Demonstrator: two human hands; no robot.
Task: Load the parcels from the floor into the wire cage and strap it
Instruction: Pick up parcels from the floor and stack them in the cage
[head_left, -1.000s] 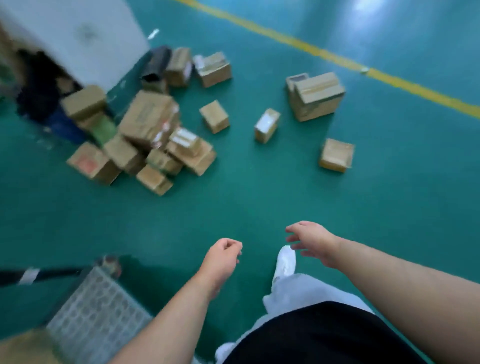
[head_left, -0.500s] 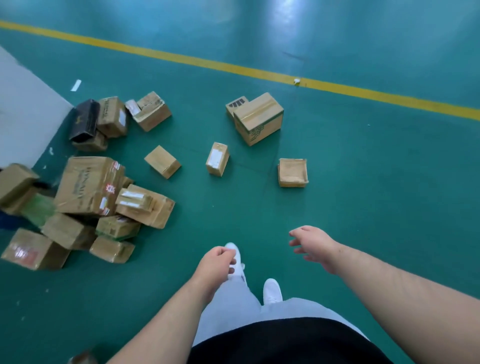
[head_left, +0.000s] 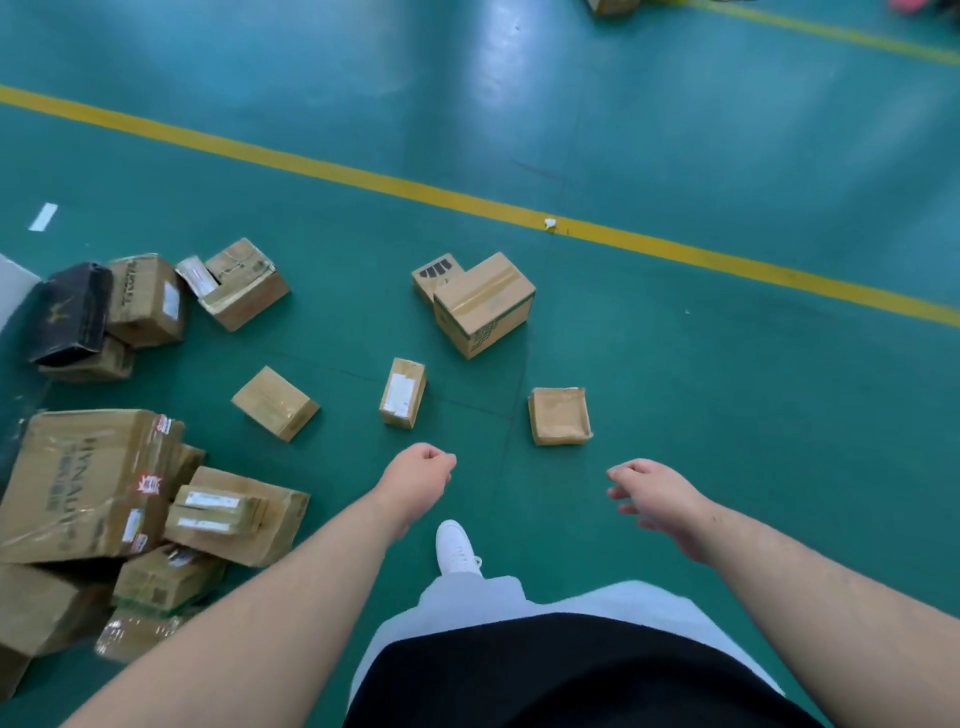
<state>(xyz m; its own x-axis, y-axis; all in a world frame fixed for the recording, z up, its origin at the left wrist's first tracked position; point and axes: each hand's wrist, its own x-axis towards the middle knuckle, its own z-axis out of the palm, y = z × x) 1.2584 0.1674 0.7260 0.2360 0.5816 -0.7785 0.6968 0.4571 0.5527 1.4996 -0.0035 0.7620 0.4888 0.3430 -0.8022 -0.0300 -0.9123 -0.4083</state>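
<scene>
Cardboard parcels lie scattered on the green floor. A small upright parcel with a white label (head_left: 402, 392) stands just beyond my left hand (head_left: 415, 480), whose fingers are curled and hold nothing. A flat square parcel (head_left: 559, 415) lies ahead of my right hand (head_left: 654, 493), which hangs with loosely curled fingers and is empty. Farther off sits a taped box (head_left: 483, 304) with a smaller box (head_left: 436, 273) behind it. A tan parcel (head_left: 274, 402) lies to the left. The wire cage is out of view.
A heap of parcels fills the left side, with a large taped box (head_left: 83, 483), a black box (head_left: 72, 312) and an open-flapped box (head_left: 241, 283). A yellow floor line (head_left: 467, 200) crosses behind. My white shoe (head_left: 456, 548) steps forward. Bare green floor spreads to the right.
The view has swung away from the wire cage and moved closer to the parcels. Both empty hands have stayed out in front of me.
</scene>
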